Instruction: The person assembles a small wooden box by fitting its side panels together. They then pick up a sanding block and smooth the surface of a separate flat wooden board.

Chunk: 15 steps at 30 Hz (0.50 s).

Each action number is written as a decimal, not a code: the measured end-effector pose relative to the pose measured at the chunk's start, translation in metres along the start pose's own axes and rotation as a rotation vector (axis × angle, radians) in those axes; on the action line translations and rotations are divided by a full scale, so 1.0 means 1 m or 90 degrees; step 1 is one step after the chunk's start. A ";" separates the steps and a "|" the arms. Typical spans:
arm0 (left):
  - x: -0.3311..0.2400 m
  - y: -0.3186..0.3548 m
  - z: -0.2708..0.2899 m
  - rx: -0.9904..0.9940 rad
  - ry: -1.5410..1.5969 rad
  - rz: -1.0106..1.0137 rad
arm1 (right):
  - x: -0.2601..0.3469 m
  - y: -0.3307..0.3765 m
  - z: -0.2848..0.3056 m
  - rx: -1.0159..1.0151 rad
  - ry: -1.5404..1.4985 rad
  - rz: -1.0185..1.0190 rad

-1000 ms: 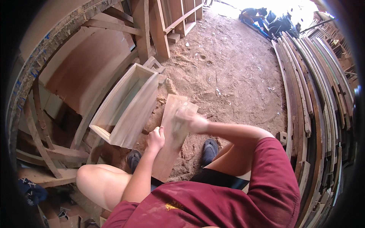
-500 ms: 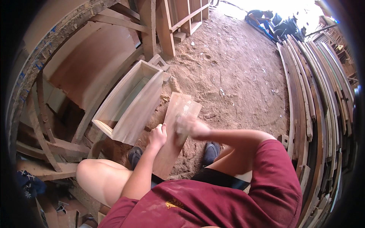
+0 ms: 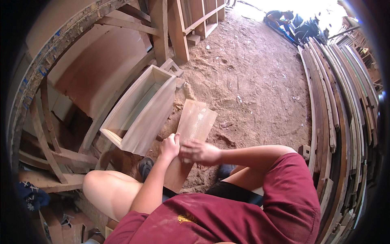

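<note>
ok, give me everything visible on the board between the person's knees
The board is long, flat and light brown, wood by its look, with a stepped far edge and a whitish patch toward that end. It slants away from the lap, far end slightly right, to the right of an open wooden box. The left hand grips its left edge; the right hand, blurred, is over its face, contact unclear. Its exact tilt can't be told.

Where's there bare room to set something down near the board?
Widest: the dusty floor ahead-right, between the board and the stacked planks, strewn with small scraps. The board's far end, beyond the left hand and right hand, shows only pale smears. It's crowded leftward: the open wooden box, then wooden framing.
</note>
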State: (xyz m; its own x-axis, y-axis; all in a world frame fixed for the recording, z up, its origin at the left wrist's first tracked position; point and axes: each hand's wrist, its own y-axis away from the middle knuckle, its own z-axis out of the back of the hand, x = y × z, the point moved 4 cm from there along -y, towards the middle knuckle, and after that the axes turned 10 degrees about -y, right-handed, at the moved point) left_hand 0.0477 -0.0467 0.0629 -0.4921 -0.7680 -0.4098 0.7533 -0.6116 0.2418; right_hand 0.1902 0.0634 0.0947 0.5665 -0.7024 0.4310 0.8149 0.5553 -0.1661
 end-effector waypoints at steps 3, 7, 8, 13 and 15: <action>-0.011 0.004 0.005 -0.009 0.014 -0.014 | -0.020 0.015 -0.003 0.013 -0.064 0.021; -0.005 0.002 0.001 -0.011 0.013 -0.021 | -0.099 0.036 0.061 -0.092 0.150 -0.374; -0.008 0.000 0.000 -0.018 0.018 -0.032 | -0.107 0.040 0.074 -0.098 0.181 -0.443; 0.010 -0.003 -0.007 -0.054 0.028 -0.017 | -0.029 -0.008 -0.003 0.101 0.108 -0.167; 0.003 -0.004 -0.009 -0.056 0.023 -0.019 | -0.009 0.002 -0.018 0.010 0.076 -0.049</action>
State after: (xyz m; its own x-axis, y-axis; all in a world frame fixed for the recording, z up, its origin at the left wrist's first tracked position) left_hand 0.0476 -0.0452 0.0526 -0.4997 -0.7419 -0.4471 0.7752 -0.6133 0.1514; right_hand 0.1891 0.0625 0.0742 0.5136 -0.7905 0.3337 0.8550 0.5040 -0.1220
